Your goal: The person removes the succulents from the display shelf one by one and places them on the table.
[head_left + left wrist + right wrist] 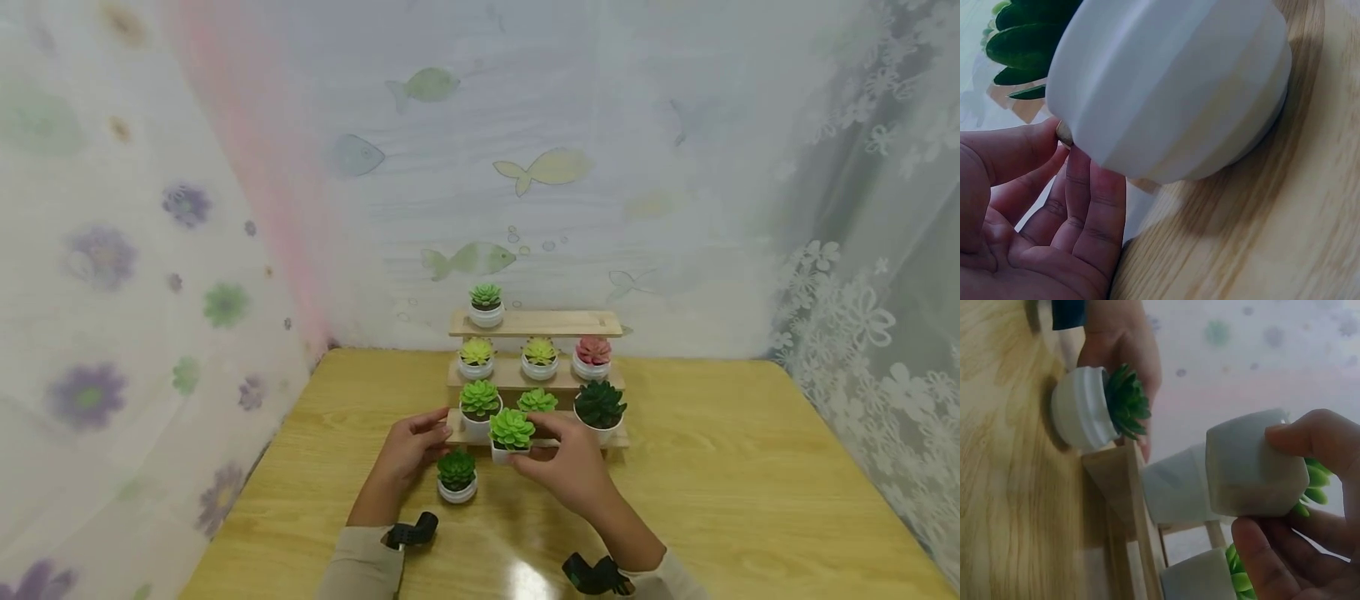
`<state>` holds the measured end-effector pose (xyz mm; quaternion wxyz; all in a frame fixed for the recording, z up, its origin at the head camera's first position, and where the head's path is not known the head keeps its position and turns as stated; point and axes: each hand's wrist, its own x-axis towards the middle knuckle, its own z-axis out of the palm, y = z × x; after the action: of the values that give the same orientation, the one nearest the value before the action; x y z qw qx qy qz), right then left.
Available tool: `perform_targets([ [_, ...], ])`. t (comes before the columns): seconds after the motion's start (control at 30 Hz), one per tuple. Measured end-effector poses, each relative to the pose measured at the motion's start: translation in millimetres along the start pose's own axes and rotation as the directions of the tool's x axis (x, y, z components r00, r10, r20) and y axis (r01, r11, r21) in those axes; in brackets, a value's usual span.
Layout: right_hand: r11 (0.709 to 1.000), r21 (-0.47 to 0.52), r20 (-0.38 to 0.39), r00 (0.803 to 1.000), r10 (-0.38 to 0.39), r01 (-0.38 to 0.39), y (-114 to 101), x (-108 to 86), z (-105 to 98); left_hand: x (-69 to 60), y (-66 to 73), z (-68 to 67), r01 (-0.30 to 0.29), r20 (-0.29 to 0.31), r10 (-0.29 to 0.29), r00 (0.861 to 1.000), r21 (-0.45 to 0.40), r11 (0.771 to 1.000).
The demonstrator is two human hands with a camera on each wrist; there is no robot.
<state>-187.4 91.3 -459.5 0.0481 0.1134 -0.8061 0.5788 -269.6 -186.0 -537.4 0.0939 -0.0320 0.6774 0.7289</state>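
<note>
My right hand (573, 467) holds a small white pot with a bright green succulent (512, 429) between thumb and fingers, just in front of the bottom step of a wooden tiered plant stand (551, 320). In the right wrist view that pot (1254, 465) is angular and clear of the table. My left hand (408, 450) pinches the left end of the bottom step; the left wrist view shows the wooden tip (1064, 132) between thumb and fingers. Right by this hand, a ribbed white pot (1172, 87) with a dark green succulent (457, 471) stands on the table.
On the bottom step stand potted succulents: a green one (480, 400) at left, another (537, 401) mid-step, a dark one (600, 406) at right. Two yellow-green plants and a red one (592, 351) fill the middle step. One green plant (486, 305) tops the stand. Printed curtains enclose the table (720, 483).
</note>
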Motion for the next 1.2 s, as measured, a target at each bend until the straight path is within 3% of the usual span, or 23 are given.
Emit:
perform_targets([
  [0.33, 0.997, -0.073, 0.102, 0.995, -0.022, 0.029, 14.6, 0.3, 4.7, -2.3, 0.8, -0.4, 0.003, 0.014, -0.003, 1.0, 0.003, 1.0],
  [0.8, 0.981, -0.195, 0.214, 0.976, 0.05, -0.008, 31.3, 3.6, 16.1, 2.2, -1.3, 0.8, 0.004, 0.006, -0.004, 1.0, -0.009, 1.0],
  [1.2, 0.961, -0.276, 0.227, 0.971, 0.077, -0.012, 36.1, 5.1, 21.0, 0.7, 0.0, -0.5, -0.007, 0.003, 0.007, 1.0, 0.006, 1.0],
])
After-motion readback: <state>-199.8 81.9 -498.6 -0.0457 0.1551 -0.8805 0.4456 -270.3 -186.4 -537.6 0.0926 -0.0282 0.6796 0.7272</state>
